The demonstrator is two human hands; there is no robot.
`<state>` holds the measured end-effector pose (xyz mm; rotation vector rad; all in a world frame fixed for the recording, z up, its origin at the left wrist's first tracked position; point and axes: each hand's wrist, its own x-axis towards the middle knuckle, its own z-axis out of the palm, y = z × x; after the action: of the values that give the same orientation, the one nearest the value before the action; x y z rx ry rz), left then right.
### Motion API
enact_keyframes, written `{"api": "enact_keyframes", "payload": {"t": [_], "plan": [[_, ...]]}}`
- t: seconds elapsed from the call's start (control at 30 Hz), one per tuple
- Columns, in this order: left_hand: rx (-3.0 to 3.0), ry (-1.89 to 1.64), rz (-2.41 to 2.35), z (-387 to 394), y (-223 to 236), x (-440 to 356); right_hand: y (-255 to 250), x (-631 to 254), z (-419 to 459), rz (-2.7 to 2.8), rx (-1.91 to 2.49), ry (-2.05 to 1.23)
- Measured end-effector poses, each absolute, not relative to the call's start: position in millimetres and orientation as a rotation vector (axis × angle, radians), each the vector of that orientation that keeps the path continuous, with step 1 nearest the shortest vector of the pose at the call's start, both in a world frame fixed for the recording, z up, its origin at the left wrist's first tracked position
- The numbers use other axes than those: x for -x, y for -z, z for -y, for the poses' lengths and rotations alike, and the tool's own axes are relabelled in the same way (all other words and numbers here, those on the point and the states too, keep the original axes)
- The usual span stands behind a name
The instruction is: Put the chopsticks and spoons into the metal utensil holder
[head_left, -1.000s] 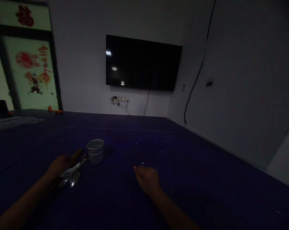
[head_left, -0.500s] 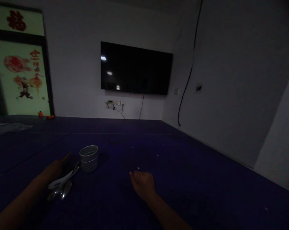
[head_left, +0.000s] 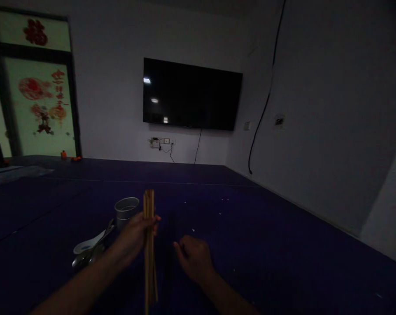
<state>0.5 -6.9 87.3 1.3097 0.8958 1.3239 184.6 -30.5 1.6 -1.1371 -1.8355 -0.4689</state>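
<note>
Chopsticks (head_left: 148, 260): a slim bundle, pale yellow-brown, upright in the view. Upper ends are bunched close together, at slightly different heights. Lower ends spread, one stick straying to the right; the longest reaches the bottom border of the view. Contact between lower ends and table cannot be determined.

Position: in front of the person, between the cup and the right hand.

Left hand (head_left: 135, 235): fingers wrapped around the bundle in its upper part, closed firmly on it. Right hand (head_left: 195, 259): fingers curled, thumb extended; degree of closure and contents cannot be determined.

Cup (head_left: 127, 204): grey, upright, just behind the left hand, which partly hides it. White spoon (head_left: 88, 245) and metal spoons (head_left: 97, 253): lying overlapped, left of the left forearm.

Table (head_left: 299, 253): dark blue; far edge meets the back wall (head_left: 112, 96), right edge follows the side wall (head_left: 332, 122). The widest stretch lies right of the right hand, dotted with white specks (head_left: 193, 230).
</note>
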Motion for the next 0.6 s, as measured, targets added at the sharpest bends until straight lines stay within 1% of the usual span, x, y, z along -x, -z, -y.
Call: {"api": "enact_keyframes", "payload": {"t": [0.03,0.1,0.2,0.4,0.6], "plan": [[-1.279,-1.234,-0.866,5.9,-65.9,-16.6,-2.3,-183.3,32.3,1.862,1.116,0.414],[-1.225,-1.172,-0.854,-0.2,-29.6,-36.2,-3.5,-181.5,34.3,1.915,1.097,0.294],[-1.178,-1.137,-0.813,-10.0,1.1,-43.4,-4.0,-179.8,33.8,1.986,1.127,0.125],[-1.446,-1.231,-0.883,-18.1,14.8,-40.3,0.7,-177.3,31.2,2.102,1.172,-0.103],[-1.745,-1.194,-0.974,-25.9,27.1,-34.4,4.0,-178.0,32.9,2.176,1.159,-0.161]]}}
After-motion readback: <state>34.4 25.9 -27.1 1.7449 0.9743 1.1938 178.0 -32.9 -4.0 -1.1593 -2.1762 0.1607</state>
